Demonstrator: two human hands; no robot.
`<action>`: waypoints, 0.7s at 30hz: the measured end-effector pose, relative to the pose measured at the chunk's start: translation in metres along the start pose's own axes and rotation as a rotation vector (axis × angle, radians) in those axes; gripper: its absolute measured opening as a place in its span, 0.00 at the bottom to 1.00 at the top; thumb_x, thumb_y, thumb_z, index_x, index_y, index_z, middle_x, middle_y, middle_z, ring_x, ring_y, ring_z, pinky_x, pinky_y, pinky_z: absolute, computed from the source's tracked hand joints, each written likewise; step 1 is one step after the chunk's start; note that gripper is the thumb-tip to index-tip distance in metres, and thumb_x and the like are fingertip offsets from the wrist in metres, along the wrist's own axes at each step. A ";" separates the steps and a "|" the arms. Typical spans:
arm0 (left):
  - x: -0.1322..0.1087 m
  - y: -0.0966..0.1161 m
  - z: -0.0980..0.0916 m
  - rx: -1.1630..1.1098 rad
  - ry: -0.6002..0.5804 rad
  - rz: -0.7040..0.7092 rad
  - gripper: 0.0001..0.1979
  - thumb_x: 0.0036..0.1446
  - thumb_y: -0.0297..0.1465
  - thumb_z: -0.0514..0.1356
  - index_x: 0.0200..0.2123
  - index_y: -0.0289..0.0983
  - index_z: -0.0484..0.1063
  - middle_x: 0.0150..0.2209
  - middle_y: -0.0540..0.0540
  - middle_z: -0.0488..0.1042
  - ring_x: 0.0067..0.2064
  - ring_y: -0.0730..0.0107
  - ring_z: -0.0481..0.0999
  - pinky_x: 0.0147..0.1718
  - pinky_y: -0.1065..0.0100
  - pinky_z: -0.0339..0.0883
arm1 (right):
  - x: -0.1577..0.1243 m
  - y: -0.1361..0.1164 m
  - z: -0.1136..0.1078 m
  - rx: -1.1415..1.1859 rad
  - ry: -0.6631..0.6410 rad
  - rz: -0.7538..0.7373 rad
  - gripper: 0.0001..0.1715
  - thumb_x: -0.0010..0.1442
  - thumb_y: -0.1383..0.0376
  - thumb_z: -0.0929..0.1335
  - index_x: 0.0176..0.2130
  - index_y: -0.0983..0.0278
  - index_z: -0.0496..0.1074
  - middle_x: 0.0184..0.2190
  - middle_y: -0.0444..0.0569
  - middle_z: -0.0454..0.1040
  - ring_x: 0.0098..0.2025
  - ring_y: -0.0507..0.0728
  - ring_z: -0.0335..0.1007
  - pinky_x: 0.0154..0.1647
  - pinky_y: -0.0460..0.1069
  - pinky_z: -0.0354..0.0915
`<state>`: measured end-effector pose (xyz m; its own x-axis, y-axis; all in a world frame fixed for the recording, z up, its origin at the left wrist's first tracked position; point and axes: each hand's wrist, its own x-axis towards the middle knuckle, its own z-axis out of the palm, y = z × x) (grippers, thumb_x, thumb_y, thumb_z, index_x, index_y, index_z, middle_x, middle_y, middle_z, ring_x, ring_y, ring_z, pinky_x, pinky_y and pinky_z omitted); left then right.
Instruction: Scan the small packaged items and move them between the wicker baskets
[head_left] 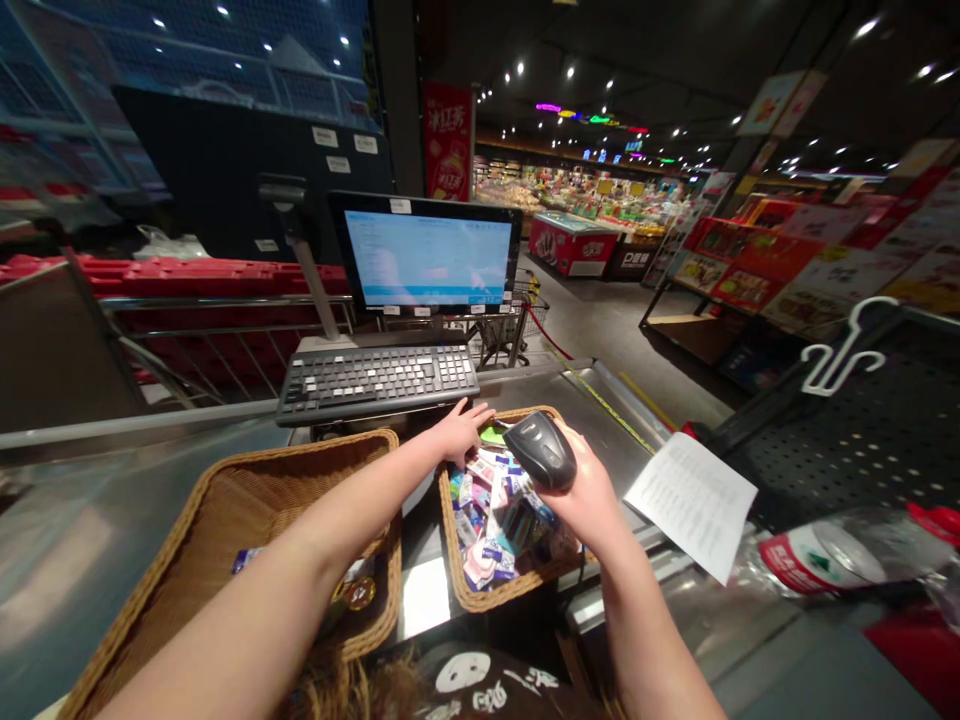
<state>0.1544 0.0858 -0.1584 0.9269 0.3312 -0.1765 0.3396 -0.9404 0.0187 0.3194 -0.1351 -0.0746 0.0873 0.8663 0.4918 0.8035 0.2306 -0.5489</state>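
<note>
My right hand (585, 490) is wrapped round a black handheld barcode scanner (541, 450), held over the smaller wicker basket (480, 600). Inside that basket lies a jumble of small packaged goods (487, 560), mostly white, blue and pink. At the basket's far left corner is my left hand (459, 432), its fingers apart and reaching over the rim beside a green packet (493, 435). Some of its fingertips are hidden among the packets. To the left stands a larger wicker basket (300, 460), partly covered by my left forearm, with a few small packaged items (358, 592) in it.
Behind the baskets are a black keyboard (379, 380) and a lit monitor (431, 260). A printed paper sheet (694, 500) lies on the metal counter to the right. Past it are a clear bottle with a red label (821, 555) and a white hanger (840, 350) on a black panel.
</note>
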 end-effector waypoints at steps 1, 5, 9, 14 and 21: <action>-0.002 0.001 -0.001 0.000 0.016 0.005 0.21 0.31 0.33 0.75 0.35 0.41 0.81 0.70 0.37 0.50 0.71 0.39 0.44 0.63 0.32 0.30 | -0.001 -0.001 -0.001 -0.001 0.008 -0.002 0.35 0.50 0.66 0.69 0.58 0.67 0.66 0.57 0.60 0.70 0.63 0.67 0.62 0.65 0.63 0.57; -0.017 0.007 -0.009 -0.050 0.155 0.026 0.15 0.38 0.35 0.72 0.33 0.39 0.80 0.67 0.38 0.58 0.69 0.39 0.49 0.63 0.32 0.35 | -0.007 -0.001 -0.002 -0.006 0.045 0.022 0.36 0.50 0.64 0.69 0.58 0.67 0.66 0.58 0.61 0.69 0.64 0.68 0.61 0.65 0.64 0.58; -0.038 0.014 -0.025 -0.072 0.315 0.043 0.11 0.43 0.34 0.69 0.31 0.37 0.76 0.65 0.37 0.62 0.68 0.43 0.53 0.65 0.36 0.34 | -0.010 -0.001 -0.001 -0.041 0.067 0.048 0.36 0.50 0.62 0.69 0.58 0.67 0.67 0.58 0.62 0.69 0.63 0.69 0.62 0.65 0.67 0.57; -0.071 0.016 -0.054 -0.069 0.486 0.006 0.08 0.47 0.30 0.66 0.31 0.37 0.72 0.64 0.37 0.64 0.69 0.47 0.54 0.66 0.37 0.32 | -0.003 -0.009 0.003 -0.067 0.046 -0.010 0.36 0.50 0.63 0.69 0.58 0.69 0.66 0.57 0.63 0.70 0.63 0.69 0.61 0.65 0.67 0.57; -0.125 0.013 -0.091 -0.048 0.651 -0.110 0.10 0.50 0.33 0.66 0.33 0.38 0.69 0.65 0.38 0.61 0.69 0.46 0.53 0.64 0.34 0.38 | 0.017 -0.036 0.012 -0.072 0.047 -0.137 0.28 0.50 0.67 0.68 0.52 0.64 0.71 0.53 0.58 0.73 0.64 0.70 0.61 0.64 0.67 0.58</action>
<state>0.0572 0.0391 -0.0461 0.7885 0.4180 0.4512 0.4301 -0.8991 0.0813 0.2845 -0.1229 -0.0545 0.0001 0.8067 0.5909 0.8495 0.3117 -0.4256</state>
